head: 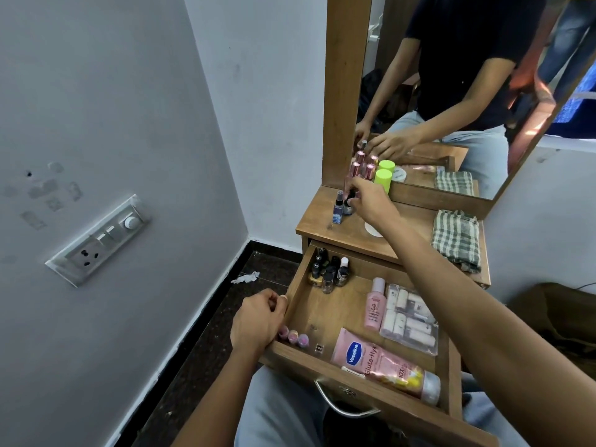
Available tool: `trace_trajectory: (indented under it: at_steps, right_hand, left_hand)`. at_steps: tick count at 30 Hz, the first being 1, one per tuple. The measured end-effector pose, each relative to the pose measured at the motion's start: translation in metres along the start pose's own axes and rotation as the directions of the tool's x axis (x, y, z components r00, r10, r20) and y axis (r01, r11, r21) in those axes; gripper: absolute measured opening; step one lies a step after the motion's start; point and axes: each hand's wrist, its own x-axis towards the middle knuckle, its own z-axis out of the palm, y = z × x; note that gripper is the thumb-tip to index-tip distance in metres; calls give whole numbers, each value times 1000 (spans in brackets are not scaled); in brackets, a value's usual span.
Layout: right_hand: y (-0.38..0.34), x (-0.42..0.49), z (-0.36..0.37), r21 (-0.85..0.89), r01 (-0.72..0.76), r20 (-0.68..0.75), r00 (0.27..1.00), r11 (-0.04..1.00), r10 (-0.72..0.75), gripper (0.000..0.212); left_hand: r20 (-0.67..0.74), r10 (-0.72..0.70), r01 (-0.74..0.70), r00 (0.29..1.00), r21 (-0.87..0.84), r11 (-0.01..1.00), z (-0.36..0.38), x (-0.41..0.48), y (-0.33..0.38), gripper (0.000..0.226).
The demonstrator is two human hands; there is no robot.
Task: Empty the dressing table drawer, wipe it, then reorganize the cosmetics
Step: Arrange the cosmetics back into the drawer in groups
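Your left hand [258, 321] curls over the left wall of the pulled-out brown wooden drawer [303, 358], fingers hooked on its rim. Your right hand [367, 198] reaches to twelve o'clock, its fingertips pinching a small dark round bottle [349, 206]. The bottle stands on the brown wooden table top [325, 230], just beside a blue spray bottle [338, 209]. Inside the drawer, dark nail-polish bottles [329, 271] cluster at eleven o'clock and a pink Vaseline tube [371, 358] lies at five o'clock.

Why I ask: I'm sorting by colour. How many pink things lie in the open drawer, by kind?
Pink-topped vials: 3 visible
Pink bottle: 1
Pink Vaseline tube: 1
Total: 5
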Motion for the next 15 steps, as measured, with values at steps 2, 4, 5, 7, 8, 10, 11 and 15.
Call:
trace_trajectory:
  at_steps: [2, 4, 5, 7, 8, 10, 11, 15]
  right_hand:
    - [1, -2, 0, 22, -21, -16, 1000, 1000, 21, 14]
    - [2, -9, -2, 11, -42, -40, 998, 999, 42, 12]
    - [2, -13, -4, -8, -42, -73, 996, 999, 41, 9]
    - [-2, -29, -11, -23, -19, -173, 985, 1000, 15, 4]
    - [-5, -40, -15, -25, -7, -226, 974, 1000, 1, 6]
    - [-14, -69, -19, -29, 26, -295, 955, 999, -34, 11]
    - [-19, -84, -16, -19, 46, -295, 954, 999, -50, 13]
    - [-30, -130, 19, 51, 97, -47, 994, 994, -95, 19]
  left_hand:
    - [-1, 0, 0, 1000, 8, 1000, 0, 1, 0, 27]
    - [-1, 2, -2, 1000, 11, 1000, 0, 0, 0, 28]
    - [1, 3, -3, 1000, 10, 1000, 0, 0, 0, 28]
    - [1, 3, -3, 1000, 4, 1000, 1, -1, -1, 28]
    - [-1, 2, -2, 1000, 4, 1000, 1, 0, -2, 27]
    - [-1, 4, -4, 1000, 11, 1000, 1, 1, -2, 27]
    - [0, 6, -6, 1000, 16, 1000, 1, 1, -2, 26]
    - [-6, 12, -12, 1000, 24, 1000, 0, -1, -1, 28]
